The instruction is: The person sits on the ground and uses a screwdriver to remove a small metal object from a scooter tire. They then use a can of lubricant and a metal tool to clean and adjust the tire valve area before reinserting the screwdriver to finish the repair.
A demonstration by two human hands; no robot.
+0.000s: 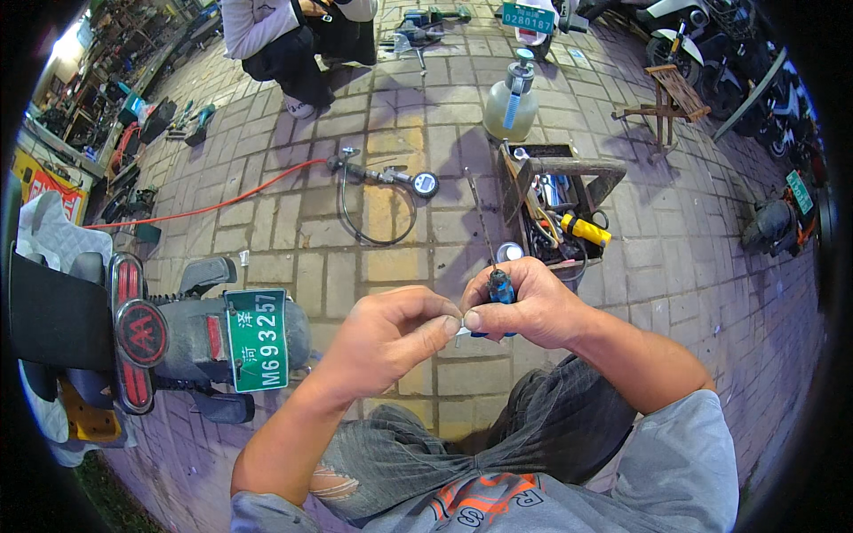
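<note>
My right hand [520,298] grips a tool with a blue-and-black handle [500,288] and a long thin metal shaft [482,222] that points away from me. Its thumb meets the fingertips of my left hand [395,338], which pinch a small pale piece [463,330], too small to make out clearly. Just beyond my hands stands an open toolbox [607,169] holding assorted tools and a yellow cylinder [585,230], with a small round white-topped container [508,252] near its front.
Left: a scooter's rear [169,333]. Ahead: a gauge with hoses [425,184], a pump sprayer [505,109], power tools [413,37] and a crouching person [284,53]. Right: a wooden folding stool [675,89] and parked scooters [675,18]. Cluttered benches [107,80] line the upper left.
</note>
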